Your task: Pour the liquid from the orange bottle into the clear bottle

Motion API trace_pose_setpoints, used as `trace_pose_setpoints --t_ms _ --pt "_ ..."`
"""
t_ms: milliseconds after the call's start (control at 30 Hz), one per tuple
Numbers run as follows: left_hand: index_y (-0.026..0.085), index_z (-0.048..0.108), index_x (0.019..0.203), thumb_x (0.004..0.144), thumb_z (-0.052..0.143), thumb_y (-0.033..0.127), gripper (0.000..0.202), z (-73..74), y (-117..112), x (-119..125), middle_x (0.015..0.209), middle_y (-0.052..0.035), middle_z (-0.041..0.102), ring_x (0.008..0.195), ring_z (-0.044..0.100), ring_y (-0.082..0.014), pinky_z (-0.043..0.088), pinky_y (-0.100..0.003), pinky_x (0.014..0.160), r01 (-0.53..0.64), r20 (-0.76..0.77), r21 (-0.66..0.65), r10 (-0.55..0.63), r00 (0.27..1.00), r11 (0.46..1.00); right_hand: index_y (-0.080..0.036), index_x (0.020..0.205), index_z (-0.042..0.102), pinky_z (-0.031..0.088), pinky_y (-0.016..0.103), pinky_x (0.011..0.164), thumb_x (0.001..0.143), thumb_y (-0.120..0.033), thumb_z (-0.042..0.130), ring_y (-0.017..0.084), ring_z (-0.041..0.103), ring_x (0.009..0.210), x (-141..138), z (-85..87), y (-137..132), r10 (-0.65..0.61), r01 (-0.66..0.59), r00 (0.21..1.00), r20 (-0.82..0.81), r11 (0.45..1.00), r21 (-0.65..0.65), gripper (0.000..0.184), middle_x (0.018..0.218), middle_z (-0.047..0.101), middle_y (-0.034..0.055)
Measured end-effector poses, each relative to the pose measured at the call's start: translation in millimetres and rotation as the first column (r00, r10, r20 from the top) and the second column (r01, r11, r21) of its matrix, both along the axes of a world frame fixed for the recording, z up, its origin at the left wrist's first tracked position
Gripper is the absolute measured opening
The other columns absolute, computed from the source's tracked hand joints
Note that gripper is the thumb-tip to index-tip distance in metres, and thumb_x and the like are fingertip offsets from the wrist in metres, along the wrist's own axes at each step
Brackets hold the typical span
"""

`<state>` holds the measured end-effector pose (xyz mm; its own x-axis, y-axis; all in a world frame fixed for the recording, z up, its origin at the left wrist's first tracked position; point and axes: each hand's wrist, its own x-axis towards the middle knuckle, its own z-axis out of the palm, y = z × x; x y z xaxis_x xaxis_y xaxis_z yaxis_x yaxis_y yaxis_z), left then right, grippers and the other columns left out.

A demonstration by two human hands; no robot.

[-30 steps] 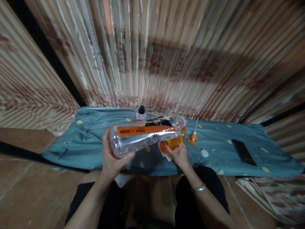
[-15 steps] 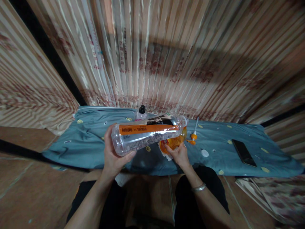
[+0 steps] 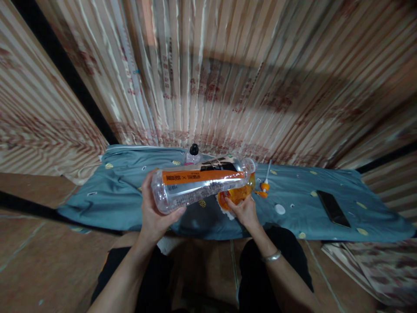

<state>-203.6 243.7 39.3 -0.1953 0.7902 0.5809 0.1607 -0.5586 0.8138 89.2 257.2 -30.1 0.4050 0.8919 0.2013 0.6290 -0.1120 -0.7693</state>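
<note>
Wrapped round the base of a large clear plastic bottle [image 3: 202, 182] is my left hand [image 3: 158, 217]. The bottle lies nearly level in the air, its mouth pointing right, with an orange, silver and black label. My right hand [image 3: 244, 213] grips a smaller bottle of amber liquid [image 3: 241, 193] with an orange label. Its top is at the large bottle's mouth; whether the two touch I cannot tell. Beneath it shows a white scalloped edge [image 3: 227, 213]. An orange pump top [image 3: 264, 188] with a pale tube lies just right of the smaller bottle.
A blue-green patterned cloth [image 3: 124, 195] covers the low surface. On it are a white round cap [image 3: 279, 209], a dark phone [image 3: 332, 208] and, behind the large bottle, a black-capped clear bottle [image 3: 193, 155]. Striped curtains [image 3: 228, 87] hang behind, with dark poles [image 3: 71, 78] at the sides.
</note>
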Motion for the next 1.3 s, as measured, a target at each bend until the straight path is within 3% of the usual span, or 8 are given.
trace_pose_setpoints --t_ms 200,333,667,1000,1300 --pt "0.034 0.049 0.152 0.069 0.091 0.057 0.096 -1.0 0.8 0.2 0.149 -0.0127 0.058 0.134 0.063 -0.041 0.056 -0.062 0.112 -0.025 -0.015 0.016 0.026 1.0 1.0 -0.019 0.111 0.064 0.062 0.05 0.081 0.064 -0.076 0.074 0.041 0.079 0.096 1.5 -2.2 0.7 -0.009 0.009 1.0 0.015 1.0 0.004 0.075 0.098 0.082 0.0183" --pt "0.033 0.049 0.152 0.068 0.091 0.056 0.096 -1.3 1.0 0.5 0.148 -0.0122 0.059 0.132 0.065 -0.0384 0.059 -0.056 0.109 -0.03 -0.017 0.032 0.03 0.999 0.999 -0.02 0.109 0.063 0.063 0.05 0.082 0.063 -0.073 0.077 0.04 0.079 0.097 1.9 -2.7 0.6 -0.015 0.015 1.0 0.012 1.0 0.011 0.072 0.099 0.082 0.0171" --pt "0.028 0.047 0.153 0.067 0.092 0.06 0.102 0.7 -0.6 -0.7 0.148 -0.0141 0.057 0.132 0.064 -0.0366 0.057 -0.054 0.11 -0.027 -0.035 0.011 0.027 0.999 1.0 -0.019 0.109 0.061 0.063 0.052 0.086 0.061 -0.072 0.076 0.044 0.079 0.102 -2.0 6.9 -0.5 -0.019 0.019 1.0 -0.018 0.999 -0.036 0.073 0.103 0.081 0.0219" --pt "0.029 0.048 0.152 0.067 0.093 0.06 0.101 3.0 -1.0 0.0 0.148 -0.0142 0.056 0.13 0.065 -0.0359 0.058 -0.051 0.107 -0.027 -0.032 0.031 0.028 0.999 0.999 -0.019 0.106 0.062 0.062 0.053 0.082 0.062 -0.074 0.074 0.044 0.079 0.096 -0.3 4.5 -0.4 -0.017 0.018 1.0 0.018 0.999 -0.039 0.071 0.098 0.081 0.0212" --pt "0.029 0.05 0.15 0.066 0.092 0.058 0.098 1.8 0.1 0.6 0.147 -0.0136 0.059 0.13 0.065 -0.037 0.058 -0.054 0.109 -0.061 -0.023 0.041 0.062 0.998 0.997 -0.02 0.11 0.063 0.063 0.048 0.082 0.064 -0.072 0.076 0.04 0.08 0.095 0.8 1.9 -0.2 0.003 -0.004 1.0 -0.012 1.0 -0.027 0.071 0.099 0.082 0.0178"
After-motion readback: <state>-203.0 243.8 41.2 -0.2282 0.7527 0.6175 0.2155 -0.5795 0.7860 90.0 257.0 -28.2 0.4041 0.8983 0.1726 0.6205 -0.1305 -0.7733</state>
